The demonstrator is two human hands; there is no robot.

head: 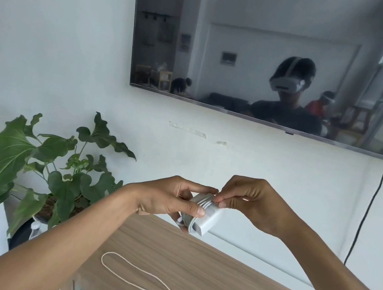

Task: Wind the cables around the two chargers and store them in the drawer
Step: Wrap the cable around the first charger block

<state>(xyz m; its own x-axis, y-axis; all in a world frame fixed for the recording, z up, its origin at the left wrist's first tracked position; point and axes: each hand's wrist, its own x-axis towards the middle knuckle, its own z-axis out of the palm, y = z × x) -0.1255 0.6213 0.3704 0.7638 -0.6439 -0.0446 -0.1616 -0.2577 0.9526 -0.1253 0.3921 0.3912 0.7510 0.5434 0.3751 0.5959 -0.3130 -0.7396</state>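
Note:
A white square charger (210, 216) is held up in the air above the wooden cabinet top (205, 273), with its grey-white cable (189, 220) wound in several turns around it. My left hand (169, 198) grips the charger from the left, thumb across the coils. My right hand (248, 201) pinches the cable end at the charger's top edge. A second white cable (143, 282) lies in a loose loop on the cabinet top below; its charger is out of view. No drawer shows.
A leafy potted plant (43, 169) stands to the left of the cabinet, with a plastic bottle (34, 229) beside its pot. A dark wall-mounted screen (270, 58) hangs above, and a black cord (366, 211) runs down the wall at the right.

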